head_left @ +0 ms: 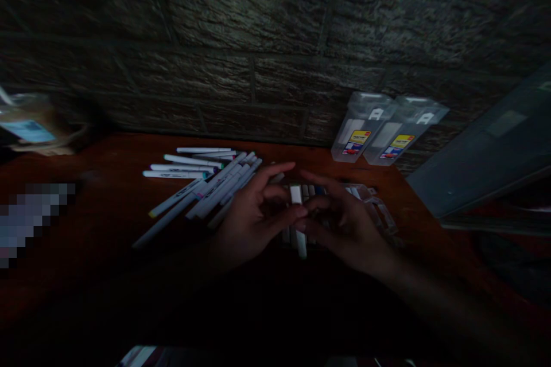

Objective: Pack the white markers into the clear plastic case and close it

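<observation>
Between the fingertips of my left hand (252, 221) and my right hand (346, 226) is a white marker (296, 195), tilted slightly from upright. Both thumbs meet at its middle, and the fingers of both hands curl around it. Beneath the hands lies a clear plastic case (365, 190) with several markers in a row, partly covered by my hands. To the left of my left hand, several loose white markers (224, 183) are spread in a pile, with coloured ends in green, yellow and purple. The picture is dim, so fine detail is lost.
Two clear plastic boxes (357, 126) with yellow labels stand against the stone-patterned wall (279, 17). A cup (37, 117) with a straw is at the far left of the wooden table (116, 166). A grey panel (482, 137) borders the right side.
</observation>
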`<state>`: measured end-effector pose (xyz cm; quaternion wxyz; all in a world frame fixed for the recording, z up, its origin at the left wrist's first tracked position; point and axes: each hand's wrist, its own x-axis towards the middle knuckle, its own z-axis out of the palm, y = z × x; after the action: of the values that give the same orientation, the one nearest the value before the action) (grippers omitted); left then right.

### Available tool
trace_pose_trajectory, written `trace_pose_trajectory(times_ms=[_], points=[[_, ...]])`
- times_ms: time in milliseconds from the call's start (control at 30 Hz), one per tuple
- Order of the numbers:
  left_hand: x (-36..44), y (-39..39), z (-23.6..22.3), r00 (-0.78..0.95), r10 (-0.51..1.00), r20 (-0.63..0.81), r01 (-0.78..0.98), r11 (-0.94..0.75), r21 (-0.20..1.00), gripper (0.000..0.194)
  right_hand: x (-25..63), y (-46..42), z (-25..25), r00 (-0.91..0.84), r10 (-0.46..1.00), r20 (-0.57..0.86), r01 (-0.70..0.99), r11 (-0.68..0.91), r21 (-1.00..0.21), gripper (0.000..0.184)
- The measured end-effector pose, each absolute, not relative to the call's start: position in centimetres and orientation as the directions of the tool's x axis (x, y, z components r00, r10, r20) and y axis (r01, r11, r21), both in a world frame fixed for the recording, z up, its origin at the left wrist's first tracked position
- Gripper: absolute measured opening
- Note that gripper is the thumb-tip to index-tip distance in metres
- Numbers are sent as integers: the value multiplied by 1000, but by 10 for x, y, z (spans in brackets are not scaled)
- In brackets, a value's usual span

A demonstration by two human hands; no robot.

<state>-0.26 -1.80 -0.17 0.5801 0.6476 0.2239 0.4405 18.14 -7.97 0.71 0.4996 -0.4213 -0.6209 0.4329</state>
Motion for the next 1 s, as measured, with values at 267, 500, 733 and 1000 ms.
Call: trace_pose_trajectory(times_ms=[267, 500, 733, 1000], points=[[-8, -30, 6, 449, 720, 529, -161, -517, 840, 55, 188, -92, 10, -189, 861, 471, 420, 505, -754, 61], [-9, -23, -3, 422, 717, 555, -181, -533, 826, 28, 204, -72, 23, 28, 868, 495, 304, 465, -832, 60], [-3, -23, -1, 543, 651, 530, -19, -622, 783, 14, 268, -42, 56, 318, 864, 391, 208, 339, -918, 48], [11, -39, 10, 720, 570, 396, 83, -638, 766, 13, 318, -60, 45, 176, 979, 100, 197, 65, -978, 43]])
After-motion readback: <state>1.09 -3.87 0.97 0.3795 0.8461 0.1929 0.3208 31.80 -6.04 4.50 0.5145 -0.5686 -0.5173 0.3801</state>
